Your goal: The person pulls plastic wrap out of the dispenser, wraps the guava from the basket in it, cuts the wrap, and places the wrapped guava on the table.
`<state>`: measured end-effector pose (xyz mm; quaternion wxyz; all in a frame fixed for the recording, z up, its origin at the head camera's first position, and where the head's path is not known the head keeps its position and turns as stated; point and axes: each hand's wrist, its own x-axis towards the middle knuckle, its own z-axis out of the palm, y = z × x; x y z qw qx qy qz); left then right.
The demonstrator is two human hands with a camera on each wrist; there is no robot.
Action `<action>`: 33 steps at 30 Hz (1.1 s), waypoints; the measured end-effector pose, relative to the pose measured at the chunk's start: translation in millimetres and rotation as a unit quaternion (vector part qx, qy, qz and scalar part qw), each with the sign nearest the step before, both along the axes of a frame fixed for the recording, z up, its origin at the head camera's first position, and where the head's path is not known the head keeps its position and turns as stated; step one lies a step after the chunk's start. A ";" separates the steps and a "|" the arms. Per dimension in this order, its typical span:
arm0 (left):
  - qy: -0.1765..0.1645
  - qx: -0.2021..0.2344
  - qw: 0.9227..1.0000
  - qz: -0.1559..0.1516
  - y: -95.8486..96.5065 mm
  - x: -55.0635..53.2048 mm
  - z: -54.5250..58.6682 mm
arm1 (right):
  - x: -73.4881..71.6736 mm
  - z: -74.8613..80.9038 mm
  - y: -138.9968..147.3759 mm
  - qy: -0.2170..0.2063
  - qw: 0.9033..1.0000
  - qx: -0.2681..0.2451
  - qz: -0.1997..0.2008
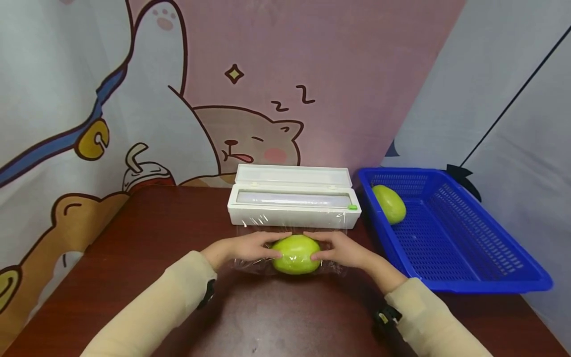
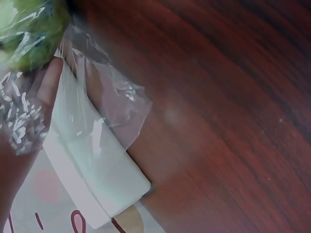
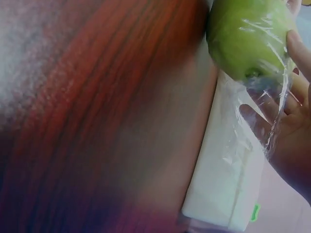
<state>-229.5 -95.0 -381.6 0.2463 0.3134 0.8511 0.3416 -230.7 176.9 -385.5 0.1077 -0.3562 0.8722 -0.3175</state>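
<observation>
A smooth yellow-green oval fruit (image 1: 296, 263) lies on its side near the middle of the table, with clear cling film (image 2: 119, 104) over it and spreading out at both ends. My left hand (image 1: 251, 246) grips its left end, thumb in front and fingers behind. At the other end my right hand (image 1: 345, 248) holds it in the same way. Wrinkled film runs between the right palm and the fruit (image 3: 250, 41) in the right wrist view. Just behind the hands is a white cling film dispenser (image 1: 290, 217), lid raised, roll visible inside.
To the right stands a blue plastic basket (image 1: 482, 286) with a second green fruit (image 1: 390, 204) against its left wall. A green slider (image 1: 352, 207) sits at the dispenser's right end. Patterned cloth (image 1: 357, 74) hangs behind the dark wooden table (image 1: 263, 322).
</observation>
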 end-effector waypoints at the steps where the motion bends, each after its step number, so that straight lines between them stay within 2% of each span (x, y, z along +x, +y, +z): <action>1: -0.003 -0.003 1.000 0.004 0.1 -0.9 0.1 | -1.8 -0.9 0.4 -0.007 1.000 -0.002 -0.002; 6: -0.015 0.001 1.000 0.021 1.9 -3.5 0.9 | -8.9 -2.3 1.7 -0.023 1.000 -0.002 -0.013; 9: -0.007 0.005 1.000 0.025 1.8 -4.0 0.4 | -11.6 -1.6 1.9 -0.041 0.999 -0.003 -0.020; 11: 0.026 0.003 0.999 0.025 0.2 -4.3 0.1 | -12.6 -0.9 1.8 -0.058 0.998 -0.004 -0.025; 14: 0.117 0.008 0.993 0.029 -4.1 -3.0 2.8 | -13.4 0.2 1.2 -0.074 0.997 -0.008 -0.030; 17: 0.204 0.026 0.977 0.049 -7.6 3.3 11.3 | -13.7 0.7 1.1 -0.080 0.996 -0.014 -0.031; 19: 0.265 0.038 0.963 0.037 -8.5 11.9 18.6 | -14.8 0.6 1.3 -0.082 0.996 -0.015 -0.033; 22: 0.348 0.020 0.937 -0.011 -7.2 28.7 25.1 | -16.8 1.0 1.8 -0.084 0.995 -0.012 -0.043; 24: 0.391 -0.006 0.919 -0.051 -5.2 38.0 24.0 | -17.8 2.1 2.7 -0.089 0.995 -0.011 -0.052; 25: 0.394 -0.023 0.917 -0.062 -4.1 41.6 21.8 | -18.1 2.5 3.2 -0.093 0.994 -0.013 -0.056; 27: 0.378 -0.061 0.921 -0.068 -2.5 45.5 14.2 | -18.8 2.5 3.9 -0.096 0.994 -0.016 -0.058; 30: 0.340 -0.115 0.931 -0.059 -2.1 44.8 -0.5 | -20.2 0.6 3.8 -0.102 0.993 -0.023 -0.052; 33: 0.320 -0.132 0.937 -0.046 -4.2 41.2 -12.8 | -21.7 -1.4 1.9 -0.104 0.993 -0.026 -0.045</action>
